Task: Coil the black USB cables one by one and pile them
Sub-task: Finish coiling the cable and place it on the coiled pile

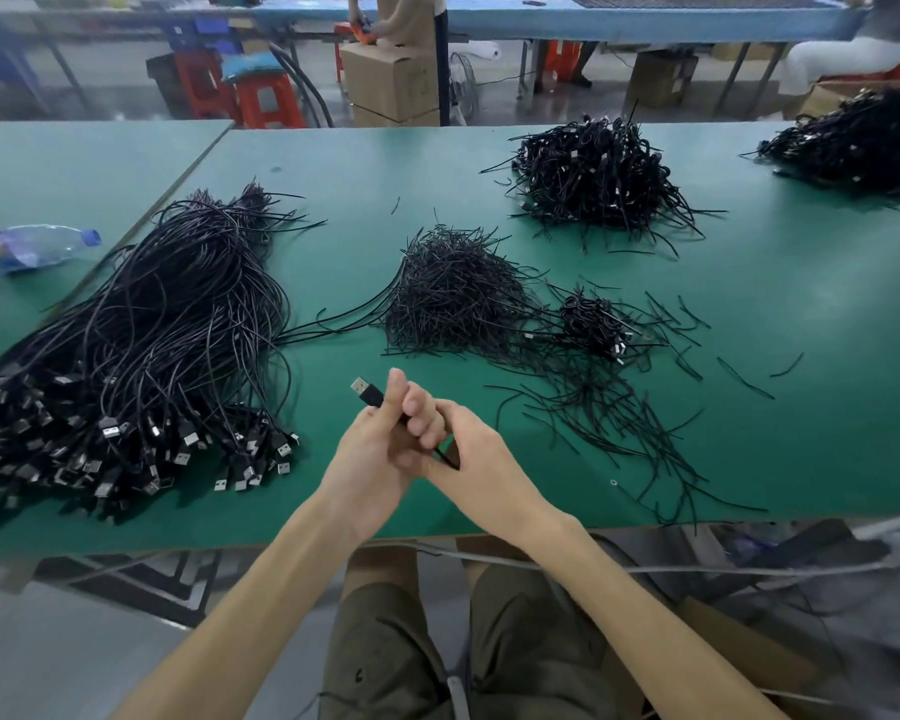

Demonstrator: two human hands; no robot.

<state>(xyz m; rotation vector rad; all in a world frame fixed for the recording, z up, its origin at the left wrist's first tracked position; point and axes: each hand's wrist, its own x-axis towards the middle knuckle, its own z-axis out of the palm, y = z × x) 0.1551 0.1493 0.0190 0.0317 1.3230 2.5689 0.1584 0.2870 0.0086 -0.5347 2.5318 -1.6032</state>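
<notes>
Both hands meet above the near edge of the green table (749,407). My left hand (372,454) grips a black USB cable (367,393) just behind its plug, which sticks up to the left of my thumb. My right hand (463,449) has its fingers curled over the same cable, and a short black stretch shows between the palms. A big bundle of uncoiled cables (141,345) lies at the left, its plugs toward me. A small pile of coiled cables (593,324) sits right of centre, and a larger one (598,174) lies farther back.
A heap of thin black ties (453,298) lies in the middle, with loose ties (619,428) scattered to the right. A plastic bottle (27,246) lies at far left. Another cable pile (863,137) sits at far right. Stools, boxes and people are behind the table.
</notes>
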